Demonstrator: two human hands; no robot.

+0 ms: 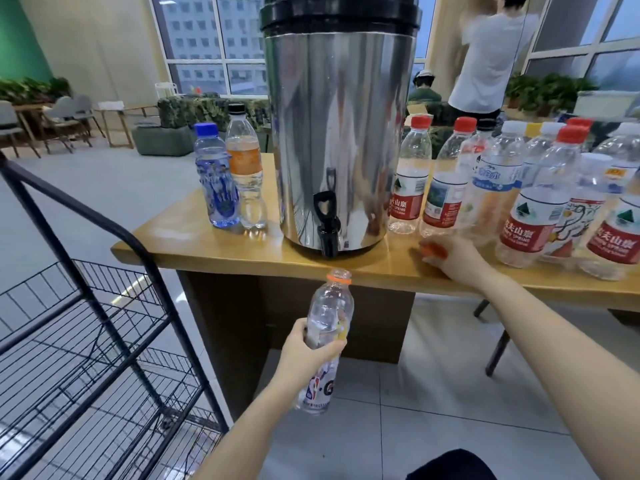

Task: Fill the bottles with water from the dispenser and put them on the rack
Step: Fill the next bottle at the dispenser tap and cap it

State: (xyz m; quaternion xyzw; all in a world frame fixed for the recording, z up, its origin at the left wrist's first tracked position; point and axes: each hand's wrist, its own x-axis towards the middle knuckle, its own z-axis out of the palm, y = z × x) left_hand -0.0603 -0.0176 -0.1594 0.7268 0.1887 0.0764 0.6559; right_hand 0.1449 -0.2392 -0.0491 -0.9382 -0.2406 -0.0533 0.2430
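The wooden desk [207,251] runs across the middle of the view, its front edge facing the camera. To the left, apart from it, a black wire rack [165,306] stands on the tiled floor, its mesh shelves sloping down and away.

On the desk, close to the front edge, stands the steel dispenser [339,133], a tall polished drum with a black lid. To its right a crowd of clear plastic bottles [502,188] stands upright and close together, most with red or white caps and several with red labels. To its left stand two more capped bottles, just beside one another: a blue-tinted bottle [216,181] and a bottle with an orange label [246,174].

Behind the desk, at upper right, a person in a white shirt [485,64] stands by the window.

In front of the desk, lower than its top, the left hand [308,351] grips an uncapped bottle [330,313] round its middle, fingers [329,348] and thumb wrapped about it. The bottle is held nearly upright, with an orange ring at its neck and its open mouth level with the desk edge, directly under the black tap [327,220] at the dispenser's base.

The right hand [453,259] rests on the desk between the dispenser and the crowd of bottles, its fingers closed on a small orange cap [433,250]; blur softens the detail there.
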